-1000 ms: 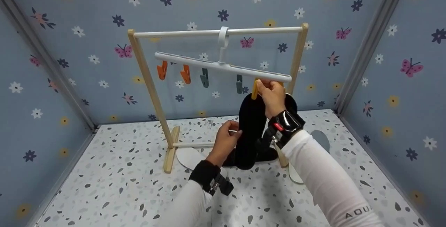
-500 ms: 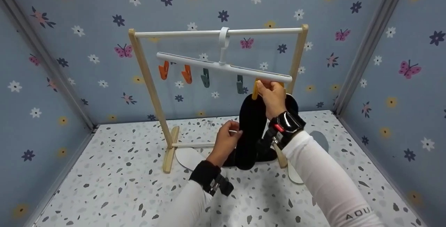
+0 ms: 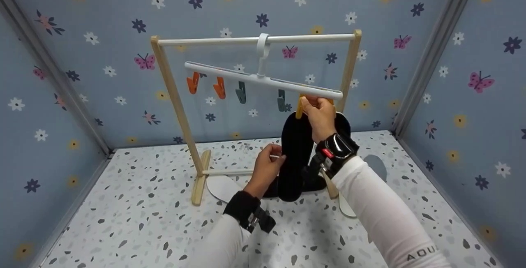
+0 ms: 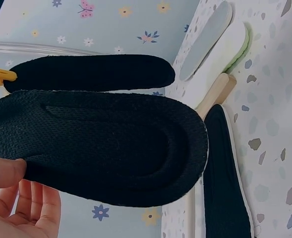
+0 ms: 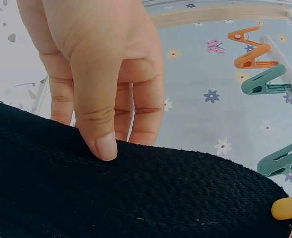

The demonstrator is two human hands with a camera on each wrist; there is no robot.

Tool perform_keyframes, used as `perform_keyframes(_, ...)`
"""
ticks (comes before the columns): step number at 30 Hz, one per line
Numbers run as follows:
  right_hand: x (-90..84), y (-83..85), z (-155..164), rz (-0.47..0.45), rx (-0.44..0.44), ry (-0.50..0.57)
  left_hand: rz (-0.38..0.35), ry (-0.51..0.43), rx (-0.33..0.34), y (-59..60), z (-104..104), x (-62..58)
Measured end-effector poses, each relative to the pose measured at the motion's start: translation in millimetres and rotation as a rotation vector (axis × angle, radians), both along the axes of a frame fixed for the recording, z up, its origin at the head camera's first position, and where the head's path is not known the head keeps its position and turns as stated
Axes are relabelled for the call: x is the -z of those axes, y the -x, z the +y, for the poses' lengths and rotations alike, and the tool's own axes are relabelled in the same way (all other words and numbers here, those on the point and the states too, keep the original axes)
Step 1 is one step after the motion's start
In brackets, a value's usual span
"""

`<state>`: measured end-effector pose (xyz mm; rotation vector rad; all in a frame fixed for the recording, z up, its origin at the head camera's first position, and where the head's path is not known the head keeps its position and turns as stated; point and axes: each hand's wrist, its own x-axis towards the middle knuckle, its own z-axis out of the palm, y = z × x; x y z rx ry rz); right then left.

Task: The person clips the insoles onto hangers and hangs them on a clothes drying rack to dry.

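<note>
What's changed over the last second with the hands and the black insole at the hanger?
Almost nothing. The right hand still pinches the yellow clip at the top of the black fabric insole, and the left hand still holds the insole's left edge. The white plastic clip hanger hangs tilted on the wooden rack as before.

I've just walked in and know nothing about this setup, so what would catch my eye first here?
A wooden rack stands on the speckled floor, with a white hanger of coloured clips on its top bar. In the middle, a black insole hangs at the yellow clip; the right hand holds its top, and the left hand grips its side.
</note>
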<state>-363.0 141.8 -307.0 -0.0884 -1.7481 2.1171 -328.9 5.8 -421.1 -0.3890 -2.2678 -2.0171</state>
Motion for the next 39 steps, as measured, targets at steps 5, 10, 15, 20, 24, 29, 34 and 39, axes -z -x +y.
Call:
perform_keyframes(5, 1.1, -0.5, -1, 0.001, -0.007, 0.006, -0.006, 0.010, -0.005, 0.1, -1, 1.5)
perform_keyframes(10, 2.6, -1.0, 0, -0.005, -0.015, 0.006, -0.010, 0.020, -0.008, -0.1, -3, 3.9)
perform_keyframes(15, 3.0, -1.9, 1, -0.004, -0.028, 0.005, -0.022, 0.007, -0.004, 0.2, -7, 9.1)
perform_keyframes(20, 2.0, -1.8, 2, -0.026, -0.028, -0.035, -0.052, 0.008, -0.005, -1.3, -15, 13.8)
perform_keyframes(24, 0.5, -2.1, 3, -0.038, -0.032, -0.049, -0.028, 0.026, -0.011, -2.2, -25, 13.7)
perform_keyframes(29, 0.0, -2.1, 4, -0.029, -0.055, -0.021, -0.017, 0.041, -0.065, -0.8, -40, 14.6)
perform_keyframes(34, 2.8, -1.5, 6, -0.010, -0.052, 0.001, -0.072, 0.055, -0.116, 0.2, -55, 21.0)
perform_keyframes(39, 6.5, -1.3, 5, 0.012, -0.062, -0.014, -0.092, 0.036, -0.157, 0.3, -72, 31.2)
